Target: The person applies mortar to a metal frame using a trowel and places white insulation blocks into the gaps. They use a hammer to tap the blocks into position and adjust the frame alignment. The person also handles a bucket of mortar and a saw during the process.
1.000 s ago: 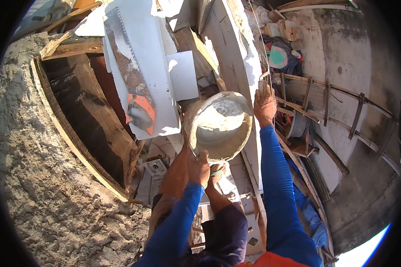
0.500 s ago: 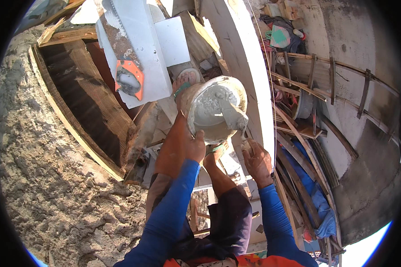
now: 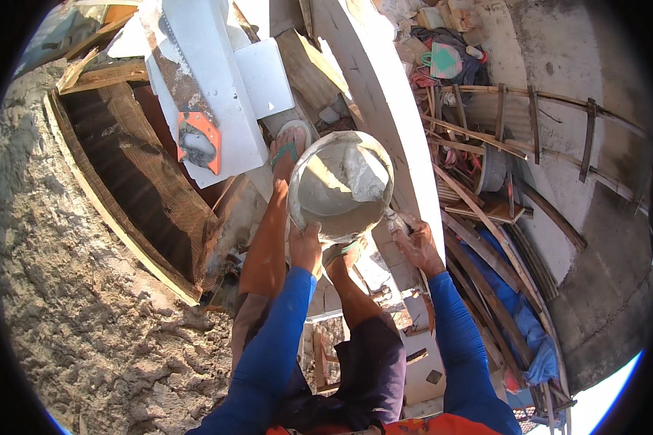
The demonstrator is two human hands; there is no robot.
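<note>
A round bucket (image 3: 293, 190) with a mortar-smeared rim is held in front of me above my feet. Wet grey mortar (image 3: 330, 206) lies inside it. My left hand (image 3: 306, 246) grips the near-left rim, thumb over the edge. On the near-right side, my right hand (image 3: 418, 243) is closed round the handle of a trowel (image 3: 370, 180). The trowel's blade is down inside the bucket, partly sunk in or coated with mortar, so its outline is hard to make out. Grey smears cover the fingers of my right hand.
An orange-handled handsaw (image 3: 200, 141) lies on white boards (image 3: 228, 80) ahead left. Beside them is a wooden frame with mesh (image 3: 138, 167). Rough plaster wall (image 3: 87, 304) fills the left. A pale beam (image 3: 384, 94) runs along the right, with poles and blue tarpaulin (image 3: 526, 330) beyond.
The trowel's blade has gone from the bucket's right rim down into the bucket. The bucket has shifted slightly left in view, and my left hand has moved left with it.
</note>
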